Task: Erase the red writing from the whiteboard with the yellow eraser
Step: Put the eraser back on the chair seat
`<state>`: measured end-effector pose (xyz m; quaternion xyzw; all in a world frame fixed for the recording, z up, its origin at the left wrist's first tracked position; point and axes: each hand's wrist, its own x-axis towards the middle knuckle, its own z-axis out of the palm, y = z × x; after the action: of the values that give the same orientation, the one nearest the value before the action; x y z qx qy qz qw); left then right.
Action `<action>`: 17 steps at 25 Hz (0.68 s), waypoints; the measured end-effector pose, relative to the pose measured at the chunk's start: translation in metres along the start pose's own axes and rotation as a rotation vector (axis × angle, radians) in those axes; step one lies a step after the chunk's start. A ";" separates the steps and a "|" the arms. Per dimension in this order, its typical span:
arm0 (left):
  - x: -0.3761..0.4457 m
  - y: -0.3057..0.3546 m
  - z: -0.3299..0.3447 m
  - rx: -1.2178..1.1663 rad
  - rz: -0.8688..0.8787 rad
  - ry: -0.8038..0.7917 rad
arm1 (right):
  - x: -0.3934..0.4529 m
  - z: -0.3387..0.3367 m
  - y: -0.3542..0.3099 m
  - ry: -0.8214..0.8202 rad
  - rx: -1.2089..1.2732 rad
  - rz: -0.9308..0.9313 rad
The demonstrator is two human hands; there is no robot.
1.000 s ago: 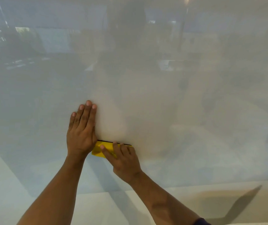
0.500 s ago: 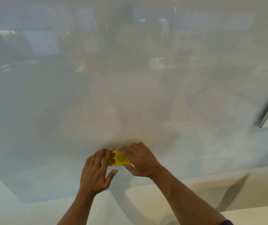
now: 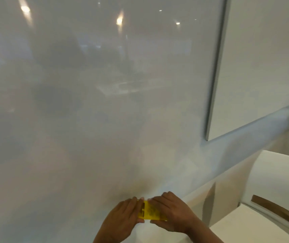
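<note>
- The yellow eraser point(image 3: 151, 211) sits low in the view, held between the two hands at the lower part of the whiteboard point(image 3: 91, 111).
- The left hand point(image 3: 122, 219) grips the eraser's left end; its fingers curl over the top edge and the thumb tucks under the lower left corner.
- The right hand point(image 3: 170, 212) grips the eraser's right end, fingers lying over the top right part and the thumb running along its lower edge.
- The fingertips of the two hands nearly meet above the eraser, whose yellow face with faint dark print shows between them.
- Whether the eraser's pad touches the board cannot be told from this view.
- Above and to the left of the hands the whiteboard is a glossy pale surface with blurred reflections and a few bright light spots.
- No red marks can be made out; the picture is blurred.
- Up and to the right of the right hand runs the board's grey frame edge point(image 3: 215, 71), with a white wall panel point(image 3: 262, 58) beyond it.
- Right of the right hand stands a white chair back point(image 3: 278, 174) with a brown wooden strip point(image 3: 278, 210) below it.
</note>
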<state>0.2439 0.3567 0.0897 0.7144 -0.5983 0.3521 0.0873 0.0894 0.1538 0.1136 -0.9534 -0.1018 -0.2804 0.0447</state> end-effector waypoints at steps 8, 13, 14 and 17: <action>0.136 0.085 0.052 -0.346 0.041 -0.268 | -0.143 -0.052 0.105 -0.150 -0.003 0.445; 0.194 0.151 0.093 -0.458 0.059 -0.349 | -0.262 -0.026 0.145 -0.136 0.040 0.746; 0.200 0.168 0.104 -0.460 0.070 -0.430 | -0.281 -0.024 0.143 -0.108 0.003 0.764; 0.200 0.235 0.140 -0.467 0.124 -0.526 | -0.320 -0.051 0.134 -0.087 -0.064 0.915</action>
<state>0.0914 0.0585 0.0378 0.7038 -0.7068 0.0147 0.0696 -0.1707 -0.0384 -0.0212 -0.9122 0.3365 -0.1945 0.1300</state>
